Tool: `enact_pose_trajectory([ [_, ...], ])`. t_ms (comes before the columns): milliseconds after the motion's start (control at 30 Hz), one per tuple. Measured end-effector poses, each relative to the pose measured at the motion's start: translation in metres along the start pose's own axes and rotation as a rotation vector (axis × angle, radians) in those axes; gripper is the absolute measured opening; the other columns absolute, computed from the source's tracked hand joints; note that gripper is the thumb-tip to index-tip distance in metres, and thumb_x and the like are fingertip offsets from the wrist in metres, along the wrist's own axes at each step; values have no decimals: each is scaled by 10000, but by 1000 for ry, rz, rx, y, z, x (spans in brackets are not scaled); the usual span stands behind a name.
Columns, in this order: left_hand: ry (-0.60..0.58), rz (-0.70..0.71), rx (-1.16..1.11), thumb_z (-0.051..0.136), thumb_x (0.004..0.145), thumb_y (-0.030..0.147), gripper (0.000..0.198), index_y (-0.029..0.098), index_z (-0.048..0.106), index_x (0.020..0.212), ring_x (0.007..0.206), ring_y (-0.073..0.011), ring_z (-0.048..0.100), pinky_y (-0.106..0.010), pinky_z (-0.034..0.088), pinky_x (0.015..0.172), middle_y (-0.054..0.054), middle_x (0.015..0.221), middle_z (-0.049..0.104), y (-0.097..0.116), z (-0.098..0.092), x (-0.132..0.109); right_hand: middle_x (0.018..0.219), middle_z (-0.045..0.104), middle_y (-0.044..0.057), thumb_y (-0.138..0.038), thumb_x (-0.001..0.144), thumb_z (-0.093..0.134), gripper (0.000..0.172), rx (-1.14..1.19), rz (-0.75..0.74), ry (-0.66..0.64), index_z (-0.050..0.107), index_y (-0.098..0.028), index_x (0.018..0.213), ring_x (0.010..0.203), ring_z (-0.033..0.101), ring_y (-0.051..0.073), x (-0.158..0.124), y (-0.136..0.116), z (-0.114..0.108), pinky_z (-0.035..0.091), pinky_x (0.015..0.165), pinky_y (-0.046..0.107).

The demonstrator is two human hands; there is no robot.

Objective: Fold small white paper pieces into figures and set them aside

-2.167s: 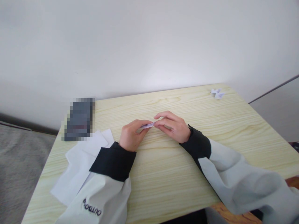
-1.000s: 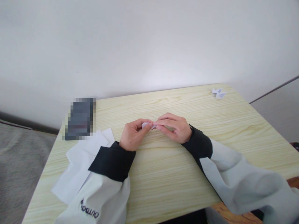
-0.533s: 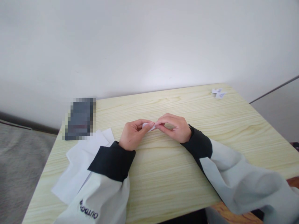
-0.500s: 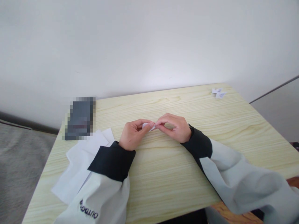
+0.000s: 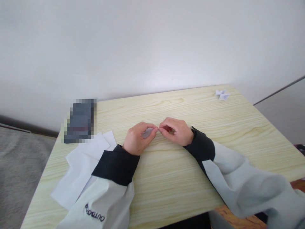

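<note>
Over the middle of the table, my left hand (image 5: 140,137) pinches a small folded piece of white paper (image 5: 147,132) between thumb and fingers. Most of that paper is hidden behind the thumb and fingers. My right hand (image 5: 177,131) is closed in a pinch at the paper's right tip, its thumb and index fingertip almost touching those of the left hand. White sheets of paper (image 5: 78,175) lie partly overlapped beside my left forearm, some of them under the sleeve.
A blurred dark flat object (image 5: 79,121) lies at the table's far left. Small folded white paper pieces (image 5: 222,94) stand near the far right corner. The wood-grain table (image 5: 178,178) meets a white wall (image 5: 152,47) at its back edge.
The fingers have shifted slightly on the small paper, and less of it shows past my left thumb. My right fingers have curled in a little. Both hands stay in nearly the same place.
</note>
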State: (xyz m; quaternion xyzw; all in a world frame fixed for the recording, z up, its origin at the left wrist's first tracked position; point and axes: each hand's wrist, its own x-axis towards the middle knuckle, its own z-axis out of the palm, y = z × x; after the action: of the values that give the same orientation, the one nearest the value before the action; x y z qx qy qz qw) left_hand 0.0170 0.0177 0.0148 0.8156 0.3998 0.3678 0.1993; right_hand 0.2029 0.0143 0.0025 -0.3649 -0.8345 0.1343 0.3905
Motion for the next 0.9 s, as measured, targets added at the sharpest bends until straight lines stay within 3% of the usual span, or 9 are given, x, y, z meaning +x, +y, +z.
enact_pose_trajectory([
  [100, -15, -8, 20, 571, 799, 250, 131, 155, 658, 777, 691, -145, 625, -240, 465, 651, -41, 749, 692, -1, 1, 0, 663, 559, -13, -184, 821, 528, 61, -10, 4, -10, 556, -171, 768, 552, 481, 69, 0, 0, 1, 397, 542, 177],
  [233, -29, -150, -72, 563, 795, 283, 170, 145, 659, 774, 625, -124, 594, -213, 442, 572, -26, 721, 682, 0, 2, 0, 665, 576, -4, -176, 821, 511, 82, 68, 68, -46, 576, -160, 774, 552, 498, 72, 1, 0, 0, 402, 539, 180],
  [433, -75, -322, -147, 556, 786, 321, 216, 134, 661, 760, 452, -61, 421, -180, 330, 433, 32, 596, 601, 4, -1, 1, 720, 632, 22, -188, 849, 457, 155, 302, 224, -137, 605, -142, 855, 528, 508, 69, 1, 0, -4, 395, 503, 178],
  [567, -80, -310, -152, 561, 782, 326, 225, 132, 672, 770, 442, -58, 396, -185, 316, 433, 30, 591, 604, 4, -2, 1, 716, 625, 26, -223, 840, 479, 148, 327, 262, -140, 598, -136, 850, 516, 489, 70, 1, -3, -5, 389, 493, 184],
  [767, -79, -246, -136, 574, 773, 300, 195, 139, 684, 771, 576, -98, 531, -196, 402, 548, -4, 689, 667, 3, 0, 1, 623, 560, 1, -224, 829, 500, 160, 203, 208, -121, 598, -133, 741, 501, 442, 63, 3, -5, -2, 352, 481, 181],
  [900, -82, -270, -134, 562, 783, 310, 207, 142, 683, 774, 482, -73, 453, -188, 356, 473, 21, 610, 624, 2, 1, 0, 635, 578, 4, -203, 834, 475, 156, 262, 194, -160, 596, -130, 770, 508, 461, 64, 3, 1, -3, 362, 485, 175],
])
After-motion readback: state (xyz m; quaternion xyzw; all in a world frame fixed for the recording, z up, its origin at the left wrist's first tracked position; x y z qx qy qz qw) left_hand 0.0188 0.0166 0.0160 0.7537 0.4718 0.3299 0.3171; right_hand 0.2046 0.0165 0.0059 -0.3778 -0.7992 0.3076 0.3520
